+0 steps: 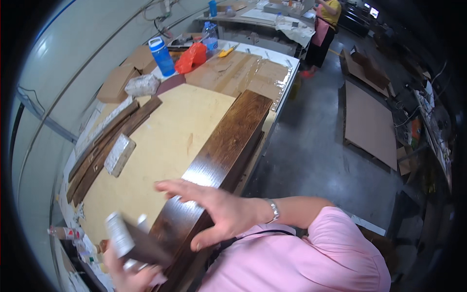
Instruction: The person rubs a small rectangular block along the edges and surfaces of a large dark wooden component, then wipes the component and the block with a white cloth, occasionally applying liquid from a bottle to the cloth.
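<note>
A long dark-brown wooden box beam (226,141) with a glossy top runs diagonally along the right side of the worktable, its near end by my body. My right hand (221,211) hovers over or rests on its near part, fingers spread and nothing in them; contact cannot be made out. At the lower left, my left hand (131,275) grips a sanding block (141,243) with a dark brown face and a pale side. Motion blurs both, and the block is tilted beside the beam's near end. A pale speckled block (120,155) lies on the board to the left.
Dark wooden strips (109,146) lie along the table's left side. Farther back are a blue bottle (162,57), a red plastic bag (191,58), a yellow cutter (227,51) and cardboard (219,73). A person (323,29) stands beyond; flat panels (369,124) lie right.
</note>
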`<state>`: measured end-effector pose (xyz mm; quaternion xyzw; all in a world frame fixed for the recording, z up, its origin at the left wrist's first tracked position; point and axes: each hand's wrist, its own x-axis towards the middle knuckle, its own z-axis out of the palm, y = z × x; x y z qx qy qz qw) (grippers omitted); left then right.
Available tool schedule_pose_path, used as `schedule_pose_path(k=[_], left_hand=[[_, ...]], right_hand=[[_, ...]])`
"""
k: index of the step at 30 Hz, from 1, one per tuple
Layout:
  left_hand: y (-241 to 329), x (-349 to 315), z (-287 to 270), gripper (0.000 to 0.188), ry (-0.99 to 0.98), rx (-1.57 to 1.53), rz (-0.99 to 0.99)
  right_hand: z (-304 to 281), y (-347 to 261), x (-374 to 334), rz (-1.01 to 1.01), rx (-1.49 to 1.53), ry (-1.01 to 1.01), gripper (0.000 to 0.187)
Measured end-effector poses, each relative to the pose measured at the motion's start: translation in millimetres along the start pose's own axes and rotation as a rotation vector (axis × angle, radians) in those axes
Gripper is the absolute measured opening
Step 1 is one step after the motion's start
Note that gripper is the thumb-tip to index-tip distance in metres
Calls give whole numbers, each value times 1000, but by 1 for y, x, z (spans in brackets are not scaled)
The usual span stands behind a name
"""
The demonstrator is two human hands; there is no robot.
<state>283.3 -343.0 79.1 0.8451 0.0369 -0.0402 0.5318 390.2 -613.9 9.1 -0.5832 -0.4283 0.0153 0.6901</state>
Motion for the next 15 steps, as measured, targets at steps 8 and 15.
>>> schedule_pose_path(k=[8, 15], left_hand=[[16, 71, 94, 80, -35, 921, 272], [-14, 78, 107, 85, -129, 717, -58]], right_hand=[[-80, -2, -24, 182, -341, 312, 82], [-200, 42, -66, 351, -1041, 568, 75]])
